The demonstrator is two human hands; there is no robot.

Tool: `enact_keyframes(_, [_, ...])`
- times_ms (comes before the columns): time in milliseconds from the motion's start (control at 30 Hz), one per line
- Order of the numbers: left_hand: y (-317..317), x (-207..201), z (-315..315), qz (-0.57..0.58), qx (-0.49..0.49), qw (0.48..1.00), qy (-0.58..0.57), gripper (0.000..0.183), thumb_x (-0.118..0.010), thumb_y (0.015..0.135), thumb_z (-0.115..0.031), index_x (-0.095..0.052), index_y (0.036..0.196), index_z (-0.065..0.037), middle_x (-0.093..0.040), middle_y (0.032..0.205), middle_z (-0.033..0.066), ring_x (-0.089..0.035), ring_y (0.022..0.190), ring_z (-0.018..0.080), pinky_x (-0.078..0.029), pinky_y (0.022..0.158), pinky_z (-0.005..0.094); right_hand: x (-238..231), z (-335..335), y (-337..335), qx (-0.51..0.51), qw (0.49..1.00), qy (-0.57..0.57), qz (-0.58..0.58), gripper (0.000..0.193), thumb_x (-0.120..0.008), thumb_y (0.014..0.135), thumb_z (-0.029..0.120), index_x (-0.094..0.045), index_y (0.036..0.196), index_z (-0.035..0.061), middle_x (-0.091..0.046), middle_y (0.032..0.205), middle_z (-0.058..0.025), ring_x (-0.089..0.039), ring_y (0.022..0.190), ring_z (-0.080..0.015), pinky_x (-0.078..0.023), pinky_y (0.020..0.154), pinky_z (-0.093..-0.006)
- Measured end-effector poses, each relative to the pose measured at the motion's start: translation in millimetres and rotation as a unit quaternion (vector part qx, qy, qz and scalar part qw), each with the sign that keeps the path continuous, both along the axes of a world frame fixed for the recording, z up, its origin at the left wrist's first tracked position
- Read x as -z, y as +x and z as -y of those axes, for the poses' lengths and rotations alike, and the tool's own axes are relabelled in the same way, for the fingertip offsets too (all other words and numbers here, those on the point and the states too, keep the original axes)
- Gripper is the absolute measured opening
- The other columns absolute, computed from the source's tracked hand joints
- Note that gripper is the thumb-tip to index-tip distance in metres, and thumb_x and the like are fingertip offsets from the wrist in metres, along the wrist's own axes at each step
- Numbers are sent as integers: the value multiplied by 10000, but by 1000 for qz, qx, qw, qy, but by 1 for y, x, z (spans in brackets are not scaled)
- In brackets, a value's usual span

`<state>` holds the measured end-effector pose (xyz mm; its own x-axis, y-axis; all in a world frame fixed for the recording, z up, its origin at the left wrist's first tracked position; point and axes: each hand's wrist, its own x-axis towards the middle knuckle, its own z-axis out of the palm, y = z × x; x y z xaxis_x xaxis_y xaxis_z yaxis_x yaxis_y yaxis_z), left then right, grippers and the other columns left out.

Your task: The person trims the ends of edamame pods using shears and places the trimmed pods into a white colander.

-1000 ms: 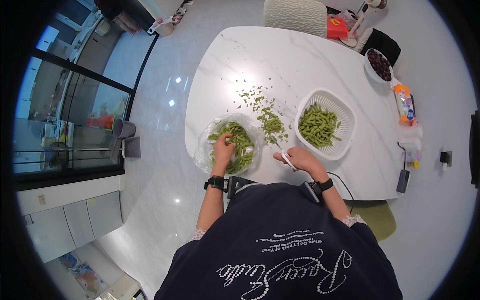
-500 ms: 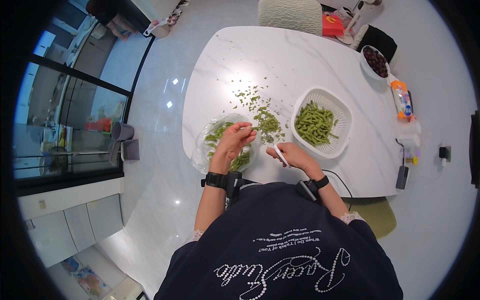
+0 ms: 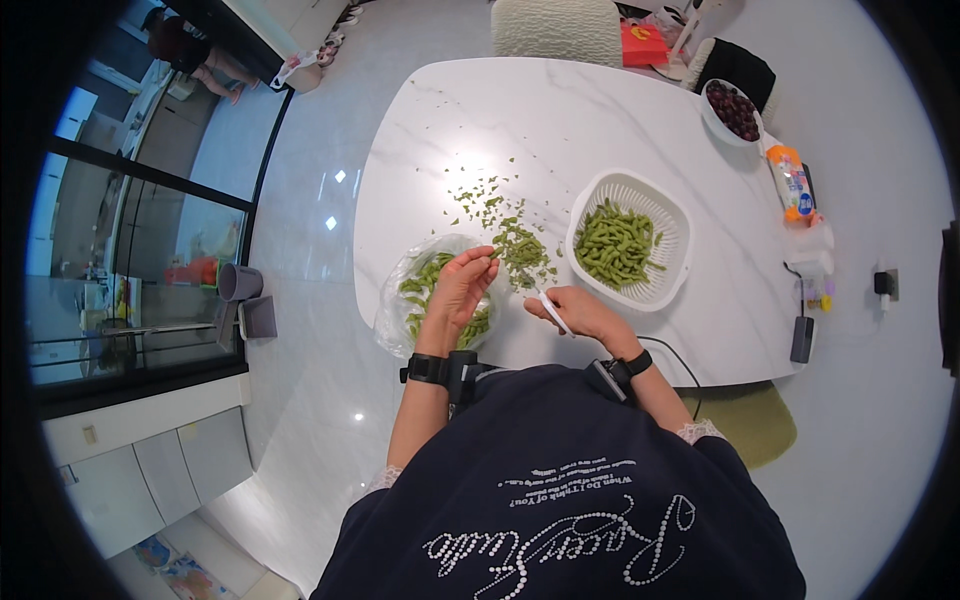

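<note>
My left hand (image 3: 460, 287) is closed in a pinch above the edge of a clear plastic bag (image 3: 391, 322), holding a green edamame pod (image 3: 497, 254) by the fingertips. More pods (image 3: 420, 290) fill the bag beneath that hand. My right hand (image 3: 592, 313) is wrapped round white-handled scissors (image 3: 556, 312); the blades are hard to make out. Beyond both hands, green clippings (image 3: 520, 245) lie scattered over the white table. To their right, a white slotted basket (image 3: 677, 215) holds a heap of pods (image 3: 617, 245).
At the far right of the table (image 3: 450, 120) stand a bowl of dark red fruit (image 3: 732, 110) and an orange-and-white packet (image 3: 791, 184). A black cable (image 3: 684, 363) runs past my right wrist. A textured pale chair (image 3: 555, 32) stands at the far side; another person (image 3: 180, 45) is in the background.
The view has shifted slightly, so the table and basket appear farther left. Both hands keep nearly the same grips. More of the person in the background shows.
</note>
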<state>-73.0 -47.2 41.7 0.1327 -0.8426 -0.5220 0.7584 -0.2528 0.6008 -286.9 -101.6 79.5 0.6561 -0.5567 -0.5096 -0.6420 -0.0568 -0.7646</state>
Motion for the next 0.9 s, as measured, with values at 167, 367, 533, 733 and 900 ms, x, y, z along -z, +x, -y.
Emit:
enact_keyframes(167, [-3, -2, -2, -39, 30, 999, -13, 231, -598, 841, -15, -542, 1061, 25, -585, 945, 86, -595, 875, 163, -514, 794, 233, 2, -1, 2, -12, 1000, 11, 5, 525, -502, 857, 541, -577, 732, 37, -528, 596, -26, -504, 524, -115, -401, 502, -264])
enact_keyframes(367, [-13, -4, 0, -27, 73, 997, -6, 214, -615, 846, -47, -545, 1042, 1, -585, 931, 74, -592, 869, 154, -514, 799, 255, 1, -2, 4, -9, 999, 25, 20, 564, -484, 855, 576, -562, 702, 39, -536, 597, -73, -519, 554, -175, -402, 527, -302])
enact_keyframes(533, [-11, 2, 2, 43, 76, 996, -7, 190, -630, 850, -81, -553, 1014, -24, -598, 907, 52, -595, 873, 151, -507, 790, 248, 4, -2, 4, 13, 999, 25, 38, 597, -490, 850, 594, -560, 677, 26, -554, 601, -109, -529, 570, -219, -405, 542, -340])
enact_keyframes(733, [-8, -4, 3, 44, 14, 999, -4, 163, -636, 858, -122, -570, 999, -72, -613, 947, 34, -593, 922, 158, -496, 793, 271, 1, -1, 2, 17, 1000, 22, 13, 609, -458, 863, 596, -553, 685, 22, -542, 608, -99, -521, 561, -211, -406, 538, -338])
enact_keyframes(900, [-17, -1, 2, 66, 23, 998, -9, 192, -640, 856, -135, -564, 1029, -103, -614, 972, 30, -581, 963, 161, -481, 818, 296, -8, -2, 3, 15, 997, 73, 25, 618, -428, 867, 611, -552, 705, 28, -528, 612, -67, -518, 551, -177, -412, 535, -310])
